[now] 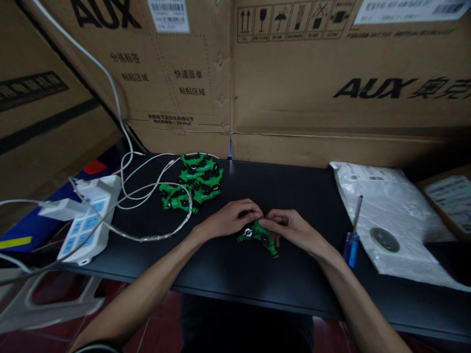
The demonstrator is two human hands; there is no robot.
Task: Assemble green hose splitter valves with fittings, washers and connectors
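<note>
Over the black table, a green Y-shaped hose splitter (262, 232) with a round black-and-white part on one branch is between my two hands. My left hand (237, 218) is closed, its thumb and fingertips pinching the upper end of the piece. From the other side, my right hand (289, 226) grips the same piece, the thumb on top and the fingers curled behind. What the fingertips press on at the top is too small to make out. Several similar green splitters (195, 184) with black parts lie in a pile at the back left.
A white power strip (90, 220) with plugs and white cables (147, 239) lies on the left. On the right are a blue-handled screwdriver (352, 245), a white plastic package (382, 215) and a round disc (384, 239). Large cardboard boxes (287, 108) wall off the back.
</note>
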